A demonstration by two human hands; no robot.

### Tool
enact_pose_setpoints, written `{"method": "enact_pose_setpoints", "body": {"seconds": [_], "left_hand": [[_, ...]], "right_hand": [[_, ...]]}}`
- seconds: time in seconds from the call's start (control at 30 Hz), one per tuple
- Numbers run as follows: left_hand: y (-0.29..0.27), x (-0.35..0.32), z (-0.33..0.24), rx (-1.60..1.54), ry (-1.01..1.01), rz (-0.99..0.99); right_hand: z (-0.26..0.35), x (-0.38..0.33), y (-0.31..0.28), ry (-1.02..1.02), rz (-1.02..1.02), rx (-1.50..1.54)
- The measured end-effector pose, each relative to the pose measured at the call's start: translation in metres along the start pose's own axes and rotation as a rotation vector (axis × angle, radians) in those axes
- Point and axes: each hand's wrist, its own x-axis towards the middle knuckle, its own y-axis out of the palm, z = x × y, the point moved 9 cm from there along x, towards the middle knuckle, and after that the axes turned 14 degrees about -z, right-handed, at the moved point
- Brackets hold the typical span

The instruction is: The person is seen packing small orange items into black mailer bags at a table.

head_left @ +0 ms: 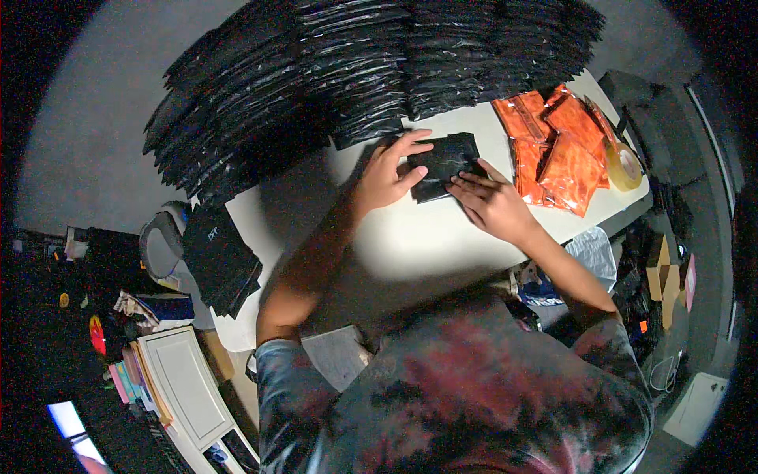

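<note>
A small, flat black plastic packet (442, 170) lies on the white table, between my two hands. My left hand (387, 178) is at its left side, fingers apart, the thumb reaching over the packet's left edge. My right hand (497, 207) rests its stretched fingers on the packet's lower right part. Neither hand is closed around it. What lies inside the packet cannot be seen.
Tall stacks of black plastic packets (355, 71) line the table's far side. Orange shiny packets (572, 170) lie heaped at the right, beside a roll of clear tape (626, 167). A black folded pile (217, 257) sits at the table's left edge. A white cabinet (181, 383) stands lower left.
</note>
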Motion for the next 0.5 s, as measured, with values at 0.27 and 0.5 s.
{"method": "enact_pose_setpoints", "body": {"seconds": [0.27, 0.5], "left_hand": [[-0.029, -0.008, 0.059, -0.545, -0.307, -0.344], [-0.008, -0.006, 0.022, -0.166, -0.242, -0.461]], "right_hand": [[-0.006, 0.088, -0.065, 0.097, -0.053, 0.078], [-0.015, 0.041, 0.022, 0.28, 0.011, 0.134]]}}
